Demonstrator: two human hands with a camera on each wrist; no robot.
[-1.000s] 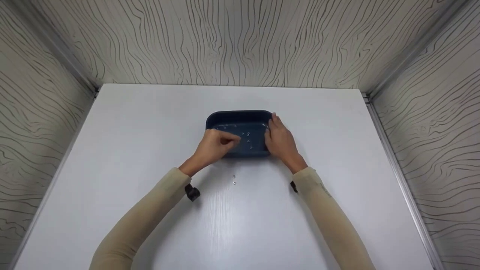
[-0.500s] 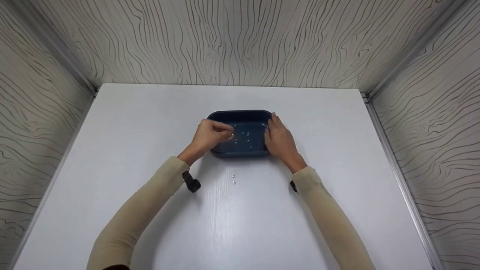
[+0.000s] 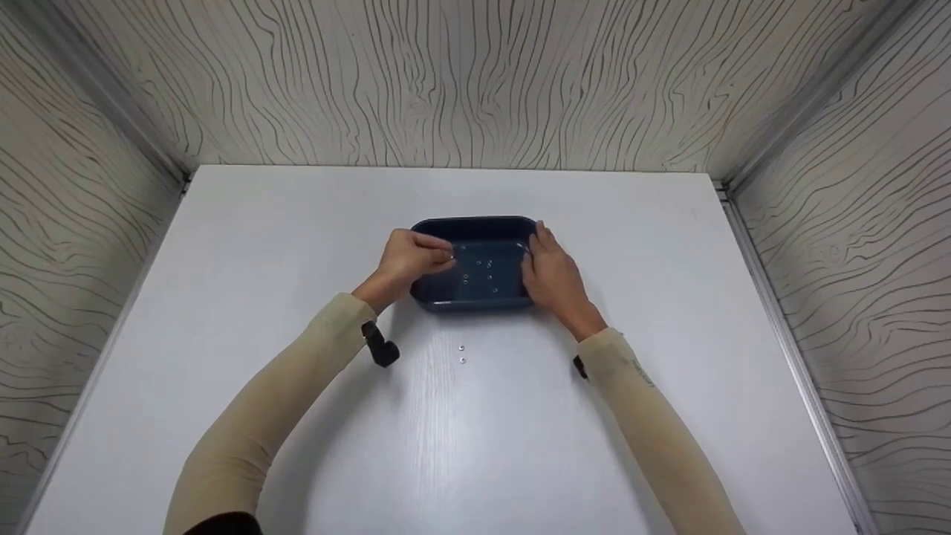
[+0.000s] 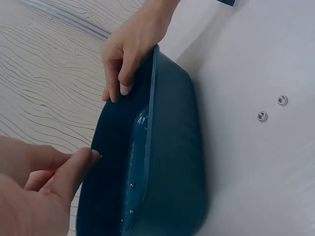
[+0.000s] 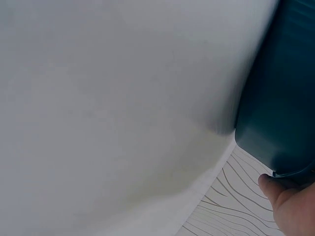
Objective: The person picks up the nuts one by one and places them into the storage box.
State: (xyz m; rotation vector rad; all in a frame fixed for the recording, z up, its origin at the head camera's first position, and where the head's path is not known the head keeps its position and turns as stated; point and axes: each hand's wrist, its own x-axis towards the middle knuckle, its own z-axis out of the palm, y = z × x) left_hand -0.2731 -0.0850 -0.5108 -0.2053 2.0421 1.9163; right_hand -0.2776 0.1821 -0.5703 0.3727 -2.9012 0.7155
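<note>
A dark blue plastic tray (image 3: pixel 475 305) sits on the white table, with several small metal nuts (image 3: pixel 489 277) scattered on its floor. Over its left side, my left hand (image 3: pixel 407 260) pinches a tiny shiny nut (image 4: pixel 100 156) between thumb and finger, mostly hidden by the fingertips. My right hand (image 3: pixel 556 279) grips the tray's right wall, fingers over the rim. In the left wrist view that hand (image 4: pixel 135 49) bends over the far end of the rim. Two more hex nuts (image 4: pixel 262 116) lie on the table in front of the tray.
The white table (image 3: pixel 297 215) is bounded by wood-grain patterned walls (image 3: pixel 461 82) at the back and both sides. Metal rails (image 3: pixel 787 327) run along its side edges. A black wrist camera (image 3: pixel 383 348) hangs under the left forearm.
My left hand has moved left and slightly away from me over the tray, uncovering nuts on its floor. My right hand stays on the tray's right wall.
</note>
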